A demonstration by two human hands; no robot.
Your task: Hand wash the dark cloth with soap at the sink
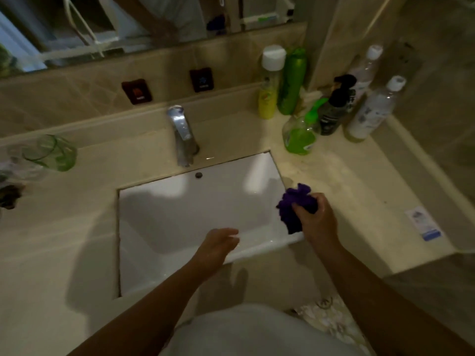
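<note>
the white sink [159,214] has nothing in it, i see no water inside. a round bottle [299,136] with green liquid stands by its far right corner, near the other bottles, and a green cup [55,152] stands far to the left. the counter [359,191] on the right is bare. my right hand [314,218] is closed tight on the dark purple cloth [295,206], bunched up, at the right rim of the sink. my left hand [218,246] is loose, fingers apart, over the near rim.

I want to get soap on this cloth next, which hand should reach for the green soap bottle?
Left, probably. The right hand is shut around the dark cloth at the sink's right edge, while the left hand is open and empty, though the green soap bottle stands on the right.
</note>
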